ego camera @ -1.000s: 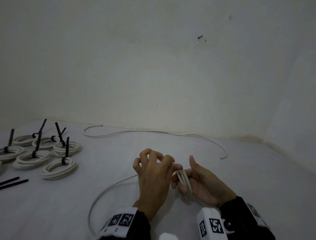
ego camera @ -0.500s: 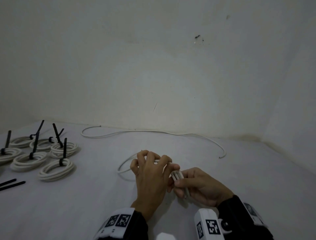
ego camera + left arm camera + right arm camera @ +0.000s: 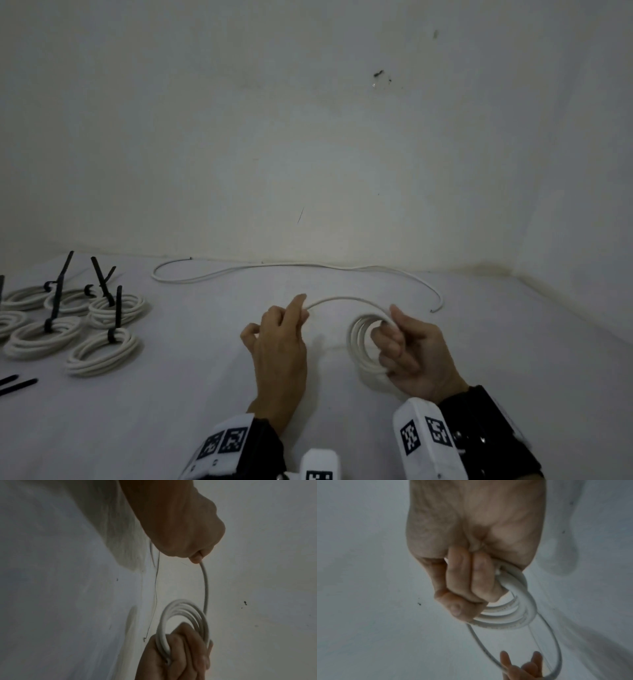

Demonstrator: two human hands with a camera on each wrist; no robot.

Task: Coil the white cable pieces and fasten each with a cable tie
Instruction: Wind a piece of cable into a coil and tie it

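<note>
My right hand (image 3: 406, 349) grips a coil of white cable (image 3: 359, 339) of several turns, held upright just above the surface; the right wrist view shows fingers curled round the coil (image 3: 508, 616). A free end of the cable (image 3: 342, 301) arcs from the coil's top leftward to my left hand (image 3: 281, 339), which pinches it between thumb and forefinger. The left wrist view shows that pinch on the free end (image 3: 205, 582) with the coil (image 3: 185, 619) below. A second white cable (image 3: 291, 270) lies uncoiled along the wall's foot.
Several tied white coils (image 3: 99, 349) with black cable ties (image 3: 116, 315) sticking up sit at the left. Two loose black ties (image 3: 17, 383) lie at the left edge. A wall rises close behind, with a corner at the right.
My hands have drawn apart: the left moved left with the cable end, the right turned so the coil faces me. The slack loop that lay on the surface is gone into the coil.
</note>
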